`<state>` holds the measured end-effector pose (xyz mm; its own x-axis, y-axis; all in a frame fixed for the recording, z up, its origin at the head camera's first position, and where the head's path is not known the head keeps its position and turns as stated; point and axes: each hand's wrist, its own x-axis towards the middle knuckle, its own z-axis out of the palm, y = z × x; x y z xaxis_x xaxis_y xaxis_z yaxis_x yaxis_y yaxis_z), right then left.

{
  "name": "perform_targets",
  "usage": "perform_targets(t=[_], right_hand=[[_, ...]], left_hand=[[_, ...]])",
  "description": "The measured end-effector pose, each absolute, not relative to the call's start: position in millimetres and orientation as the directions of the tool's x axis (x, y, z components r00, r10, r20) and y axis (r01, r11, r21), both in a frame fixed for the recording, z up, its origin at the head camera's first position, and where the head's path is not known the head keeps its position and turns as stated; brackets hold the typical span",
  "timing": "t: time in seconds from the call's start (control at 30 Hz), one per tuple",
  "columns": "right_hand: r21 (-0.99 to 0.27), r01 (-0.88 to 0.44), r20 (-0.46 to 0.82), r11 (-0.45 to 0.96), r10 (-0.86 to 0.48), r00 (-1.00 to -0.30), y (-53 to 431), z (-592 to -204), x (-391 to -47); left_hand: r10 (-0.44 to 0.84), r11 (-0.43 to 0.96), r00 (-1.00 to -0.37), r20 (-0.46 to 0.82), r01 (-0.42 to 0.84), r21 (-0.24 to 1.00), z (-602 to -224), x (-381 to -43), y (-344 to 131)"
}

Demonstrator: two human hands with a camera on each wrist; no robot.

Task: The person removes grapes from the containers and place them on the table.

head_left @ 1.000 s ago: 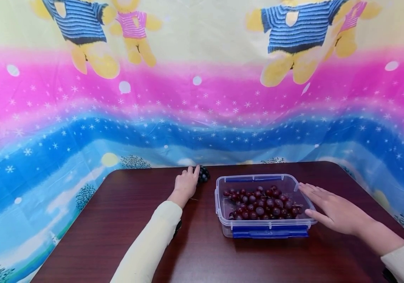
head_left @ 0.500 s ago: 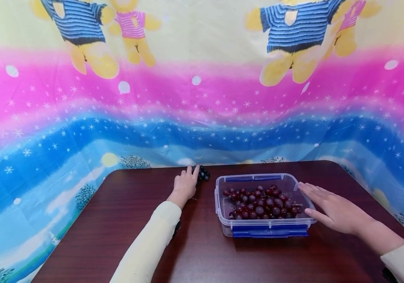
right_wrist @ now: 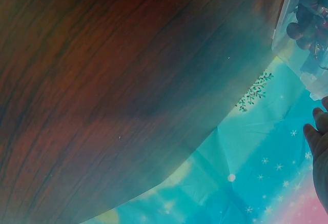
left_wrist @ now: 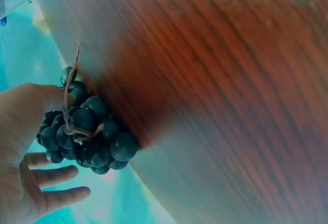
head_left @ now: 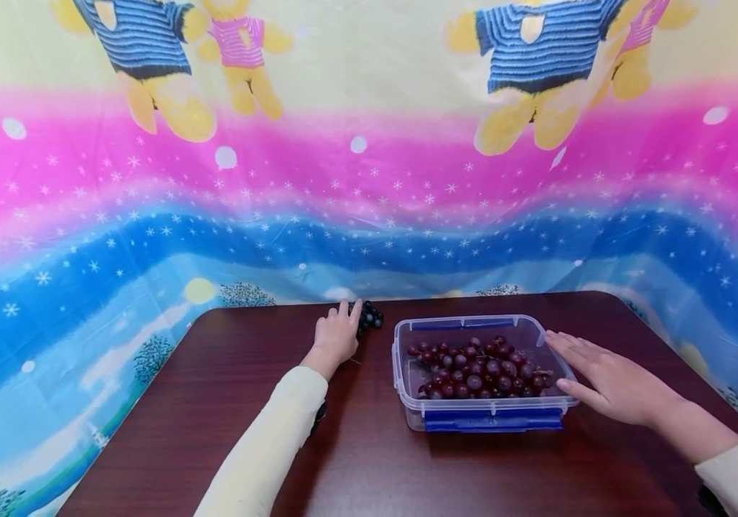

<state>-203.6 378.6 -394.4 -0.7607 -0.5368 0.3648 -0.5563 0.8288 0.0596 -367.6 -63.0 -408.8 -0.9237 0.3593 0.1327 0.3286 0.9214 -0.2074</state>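
At the table's back edge my left hand (head_left: 335, 336) holds a bunch of black grapes (head_left: 371, 316). In the left wrist view my thumb lies across the near side of the black grapes (left_wrist: 95, 131), by their thin brown stem (left_wrist: 72, 80). One finger passes behind the bunch; the other fingers of the left hand (left_wrist: 25, 157) stretch out below it. My right hand (head_left: 617, 388), fingers straight, rests against the right side of a clear plastic box (head_left: 492, 406). Red grapes (head_left: 472, 370) lie inside this box. Only fingertips of the right hand (right_wrist: 320, 131) show in the right wrist view.
The dark wooden table (head_left: 214, 431) has rounded back corners. Behind it hangs a printed cloth (head_left: 356, 187) with bears and snowflakes. The box is lidless, with blue clips (head_left: 493, 421) hanging on its front.
The black grapes have shifted slightly and more of the bunch shows beside my left fingers. My left hand has moved a little left. The right hand and the box stay in place.
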Motion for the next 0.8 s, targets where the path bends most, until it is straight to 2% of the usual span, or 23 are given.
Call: perform_targets(t=[0.43,0.63,0.8], right_hand=[[0.088,-0.571,0.365,0.816,-0.56,-0.744,381,-394,-204],[0.121,-0.581,0.367,0.805,-0.58,-0.727,382,-394,-205],[0.144,-0.596,0.376,0.79,-0.601,-0.705,382,-393,-206]], left_hand=[[0.402,0.909,-0.887,0.225,0.358,-0.212,-397,-361,-66],[0.445,0.893,-0.835,0.324,0.387,-0.229,-390,-354,-65],[0.47,0.882,-0.783,0.407,0.429,-0.194,-383,-350,-61]])
